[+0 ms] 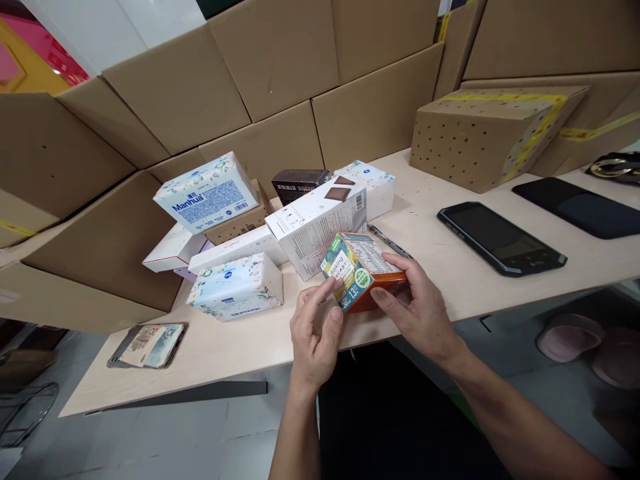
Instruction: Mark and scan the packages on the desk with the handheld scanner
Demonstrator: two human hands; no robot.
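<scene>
Brown cartons [280, 140] line the back of your worktop [240, 340], behind the white box [320, 230]. Just in front of that white box is the orange box [367, 269]: your right hand [417, 303] pinches it between thumb and fingers; your left hand [315, 330], half curled, touches its labelled face, though whether it grips is unclear. Right of the white box lies a phone [503, 238].

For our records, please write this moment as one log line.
left hand: touching Binking box | right hand: holding same box | behind: white carton
</scene>
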